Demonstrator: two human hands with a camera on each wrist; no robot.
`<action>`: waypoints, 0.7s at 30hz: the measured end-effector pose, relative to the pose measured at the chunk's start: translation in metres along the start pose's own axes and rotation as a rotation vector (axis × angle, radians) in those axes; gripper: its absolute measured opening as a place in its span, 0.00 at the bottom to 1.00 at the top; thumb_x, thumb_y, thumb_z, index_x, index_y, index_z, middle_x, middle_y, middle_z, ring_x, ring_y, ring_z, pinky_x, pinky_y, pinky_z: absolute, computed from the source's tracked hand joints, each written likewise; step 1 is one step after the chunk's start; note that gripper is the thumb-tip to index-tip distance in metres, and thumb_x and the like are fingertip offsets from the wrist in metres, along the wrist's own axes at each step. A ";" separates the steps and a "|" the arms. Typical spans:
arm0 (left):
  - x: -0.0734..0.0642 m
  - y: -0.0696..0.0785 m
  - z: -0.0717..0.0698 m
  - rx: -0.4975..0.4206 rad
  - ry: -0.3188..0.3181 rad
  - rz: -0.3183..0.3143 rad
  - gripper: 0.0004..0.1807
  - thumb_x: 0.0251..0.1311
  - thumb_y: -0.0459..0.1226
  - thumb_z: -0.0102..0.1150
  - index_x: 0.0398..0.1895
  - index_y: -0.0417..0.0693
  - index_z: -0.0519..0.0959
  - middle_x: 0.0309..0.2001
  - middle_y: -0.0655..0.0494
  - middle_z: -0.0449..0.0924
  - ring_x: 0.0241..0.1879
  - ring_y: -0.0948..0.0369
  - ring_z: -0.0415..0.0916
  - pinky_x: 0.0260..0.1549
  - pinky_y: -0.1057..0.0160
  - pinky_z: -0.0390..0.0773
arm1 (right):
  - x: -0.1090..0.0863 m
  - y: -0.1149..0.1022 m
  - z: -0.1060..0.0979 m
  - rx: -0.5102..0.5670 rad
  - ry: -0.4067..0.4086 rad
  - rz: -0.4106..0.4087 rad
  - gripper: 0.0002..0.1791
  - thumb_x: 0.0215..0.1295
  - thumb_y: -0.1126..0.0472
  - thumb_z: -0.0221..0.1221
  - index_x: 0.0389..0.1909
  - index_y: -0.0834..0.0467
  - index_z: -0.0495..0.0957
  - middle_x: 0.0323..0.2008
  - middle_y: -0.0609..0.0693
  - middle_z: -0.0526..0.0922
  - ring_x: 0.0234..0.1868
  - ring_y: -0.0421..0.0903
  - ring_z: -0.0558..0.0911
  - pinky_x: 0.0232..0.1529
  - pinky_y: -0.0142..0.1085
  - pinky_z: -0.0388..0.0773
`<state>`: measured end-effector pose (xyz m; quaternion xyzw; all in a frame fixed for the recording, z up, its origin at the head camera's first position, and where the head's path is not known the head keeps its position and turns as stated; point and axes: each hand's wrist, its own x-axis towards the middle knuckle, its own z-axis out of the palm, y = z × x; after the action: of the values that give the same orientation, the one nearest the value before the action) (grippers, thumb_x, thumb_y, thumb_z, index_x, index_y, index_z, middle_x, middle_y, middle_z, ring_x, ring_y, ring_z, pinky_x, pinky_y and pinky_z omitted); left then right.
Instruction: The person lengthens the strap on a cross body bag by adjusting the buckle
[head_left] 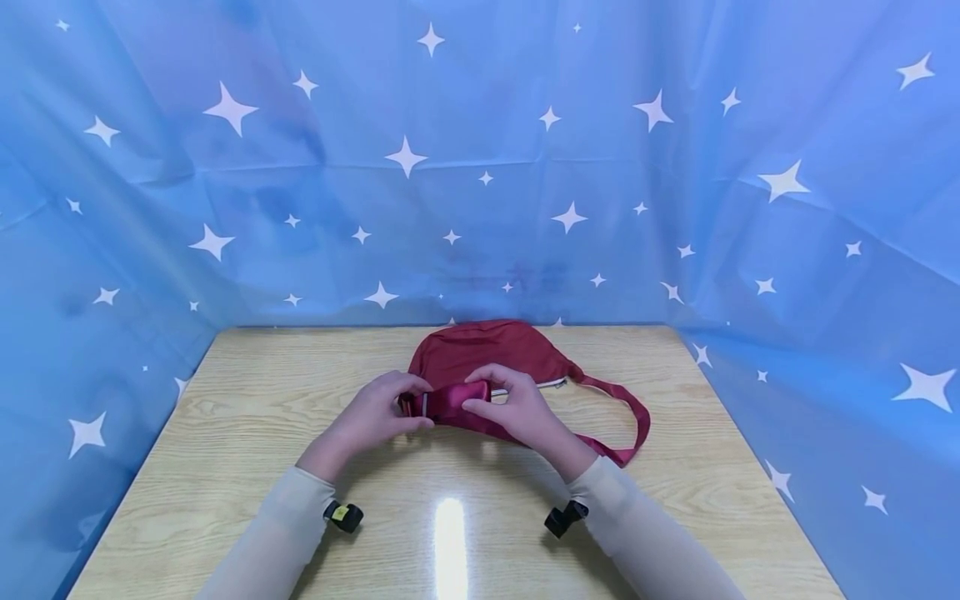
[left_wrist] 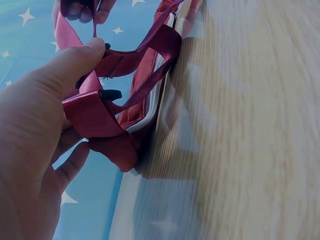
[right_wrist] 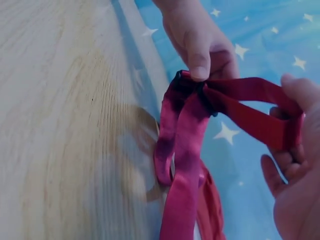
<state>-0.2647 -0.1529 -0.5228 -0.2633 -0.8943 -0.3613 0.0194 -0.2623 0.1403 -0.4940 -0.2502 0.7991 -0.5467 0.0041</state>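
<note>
A dark red sling bag (head_left: 487,346) lies toward the table's far edge, with a pale zipper along its near side. My left hand (head_left: 381,408) pinches its red strap (left_wrist: 95,115) beside a black slider buckle (left_wrist: 111,94), thumb on top. To its right, my right hand (head_left: 517,407) grips a doubled loop of the same strap, held between thumb and fingers. In the right wrist view, the strap loop (right_wrist: 250,90) stretches between both hands, and another length of strap hangs down over the bag.
The bag's remaining strap (head_left: 641,417) curves over the wooden table (head_left: 247,433) on the right. Blue cloth (head_left: 480,208) with white stars stands behind and at both sides. A black wrist camera (head_left: 345,517) sits at each sleeve.
</note>
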 end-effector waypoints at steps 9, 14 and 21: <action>0.001 0.001 0.000 0.018 0.000 -0.004 0.28 0.59 0.49 0.86 0.61 0.59 0.85 0.48 0.65 0.83 0.49 0.62 0.79 0.53 0.51 0.82 | -0.003 0.002 -0.002 -0.095 -0.101 0.034 0.21 0.68 0.54 0.79 0.58 0.46 0.84 0.46 0.42 0.88 0.50 0.46 0.83 0.47 0.46 0.85; 0.001 0.002 0.000 0.024 -0.004 -0.002 0.28 0.59 0.48 0.86 0.61 0.59 0.85 0.48 0.65 0.83 0.48 0.62 0.78 0.52 0.51 0.81 | 0.000 -0.006 0.005 -0.235 -0.152 0.017 0.25 0.67 0.50 0.80 0.61 0.47 0.83 0.48 0.41 0.87 0.46 0.43 0.84 0.45 0.39 0.85; 0.001 0.003 -0.001 0.034 -0.012 0.006 0.28 0.60 0.49 0.86 0.62 0.58 0.85 0.49 0.63 0.83 0.49 0.61 0.78 0.52 0.52 0.82 | 0.005 -0.009 0.014 -0.291 -0.110 -0.007 0.22 0.69 0.49 0.78 0.60 0.48 0.87 0.54 0.41 0.88 0.48 0.40 0.84 0.44 0.36 0.87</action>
<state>-0.2642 -0.1512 -0.5195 -0.2678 -0.8997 -0.3443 0.0197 -0.2587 0.1236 -0.4907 -0.2803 0.8676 -0.4105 0.0097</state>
